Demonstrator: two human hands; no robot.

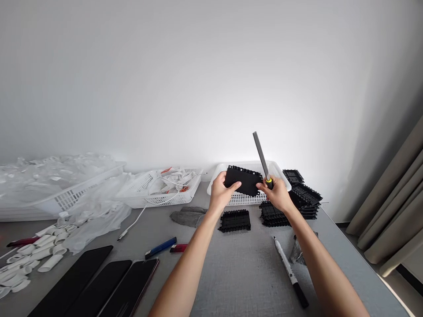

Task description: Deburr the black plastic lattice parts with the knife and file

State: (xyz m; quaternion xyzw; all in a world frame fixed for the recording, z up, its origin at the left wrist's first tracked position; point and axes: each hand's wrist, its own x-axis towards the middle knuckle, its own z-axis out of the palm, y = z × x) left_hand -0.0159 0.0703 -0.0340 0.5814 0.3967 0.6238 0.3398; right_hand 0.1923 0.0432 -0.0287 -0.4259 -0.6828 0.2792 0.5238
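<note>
My left hand (223, 189) grips a flat black plastic panel (243, 180) with toothed edges, thumb lying across its face. At the panel's right end, my right hand (277, 191) is closed around the dark, yellow-ringed handle of a flat metal file (261, 152). The file's blade points up and slightly left, and the right thumb touches the panel's edge. Below the hands a similar black plastic part (235, 220) lies ribbed side up on the table. Stacks of the same black parts (306, 193) stand to the right, partly hidden by my right hand.
A white basket (238, 200) stands behind the hands; another basket (161, 200) with cables is left of it. A marker (289, 268), grey gloves (188, 216), a blue cutter (161, 247), phones (128, 286) and white tube pieces (49, 263) lie on the grey table (238, 277).
</note>
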